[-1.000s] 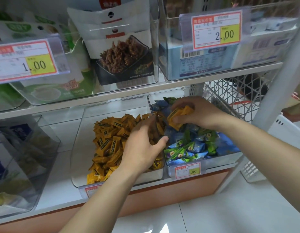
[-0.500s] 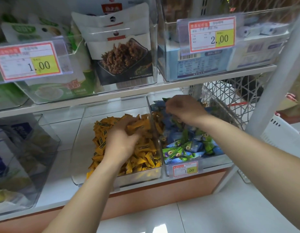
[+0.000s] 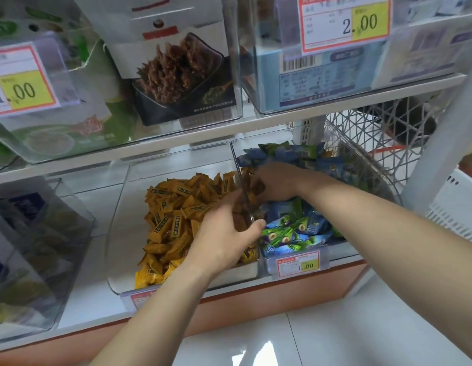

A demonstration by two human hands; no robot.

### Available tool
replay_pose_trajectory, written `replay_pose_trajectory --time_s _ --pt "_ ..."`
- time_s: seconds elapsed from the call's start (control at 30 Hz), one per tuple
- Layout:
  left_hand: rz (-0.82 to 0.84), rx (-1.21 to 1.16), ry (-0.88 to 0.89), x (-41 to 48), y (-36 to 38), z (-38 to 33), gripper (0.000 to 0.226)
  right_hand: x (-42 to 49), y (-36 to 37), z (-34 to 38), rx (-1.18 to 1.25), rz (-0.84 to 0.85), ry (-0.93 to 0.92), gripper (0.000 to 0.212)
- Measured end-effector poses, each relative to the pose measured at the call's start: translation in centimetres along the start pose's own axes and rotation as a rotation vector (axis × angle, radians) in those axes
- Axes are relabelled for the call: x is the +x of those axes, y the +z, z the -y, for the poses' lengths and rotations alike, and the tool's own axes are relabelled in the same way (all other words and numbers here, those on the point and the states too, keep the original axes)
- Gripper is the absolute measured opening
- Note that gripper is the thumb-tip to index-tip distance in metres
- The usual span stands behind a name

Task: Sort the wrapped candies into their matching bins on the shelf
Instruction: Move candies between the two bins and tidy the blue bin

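Yellow wrapped candies fill a clear bin on the lower shelf. Blue and green wrapped candies fill the clear bin to its right. My right hand reaches into the left side of the blue-green bin, its fingers curled round a few yellow candies beside the dividing wall. My left hand lies over the right side of the yellow pile. Its fingers stretch toward the wall and its thumb reaches across it. Nothing shows in its grip.
A price tag hangs on the right bin's front. A white wire basket stands right of the bins, next to a white shelf post. Another clear bin sits at the left. The upper shelf holds bins of snack packets.
My left hand moved from the middle of the yellow pile to the dividing wall. My right hand shifted left and down onto yellow candies in the blue-green bin. The view has come closer.
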State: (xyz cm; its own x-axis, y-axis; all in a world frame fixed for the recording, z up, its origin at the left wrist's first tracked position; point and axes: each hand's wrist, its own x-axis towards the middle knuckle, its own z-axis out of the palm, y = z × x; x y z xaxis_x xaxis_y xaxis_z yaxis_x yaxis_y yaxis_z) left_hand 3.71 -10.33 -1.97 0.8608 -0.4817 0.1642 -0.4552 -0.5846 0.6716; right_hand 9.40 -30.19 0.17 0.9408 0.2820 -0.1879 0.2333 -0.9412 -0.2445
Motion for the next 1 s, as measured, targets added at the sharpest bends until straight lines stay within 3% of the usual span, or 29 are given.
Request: replay_pose_trajectory --time_s 0.07,0.27,0.4,0.63,0.87,1.0 --pt "0.006 0.007 -0.003 0.0 -0.1 0.0 0.065 -0.5 0.0 -0.5 -0.004 -0.039 -0.006 0.032" --pt "0.026 0.021 -0.026 0.1 -0.2 0.1 0.079 -2.1 0.0 -1.5 0.054 -0.050 -0.001 0.019" --pt "0.012 0.017 -0.017 0.1 -0.1 0.1 0.070 -2.0 -0.1 -1.2 0.083 -0.045 0.016 0.034" --pt "-0.009 -0.004 -0.007 0.1 0.1 0.0 0.061 -0.1 -0.2 -0.3 0.035 0.122 0.053 0.068" --pt "0.009 0.002 0.000 0.1 0.0 0.0 0.046 1.3 -0.4 -0.3 0.140 0.158 0.068 0.044" --pt "0.009 0.006 0.004 0.1 -0.1 0.1 0.045 1.1 -0.3 -0.8 0.260 0.102 0.063 0.046"
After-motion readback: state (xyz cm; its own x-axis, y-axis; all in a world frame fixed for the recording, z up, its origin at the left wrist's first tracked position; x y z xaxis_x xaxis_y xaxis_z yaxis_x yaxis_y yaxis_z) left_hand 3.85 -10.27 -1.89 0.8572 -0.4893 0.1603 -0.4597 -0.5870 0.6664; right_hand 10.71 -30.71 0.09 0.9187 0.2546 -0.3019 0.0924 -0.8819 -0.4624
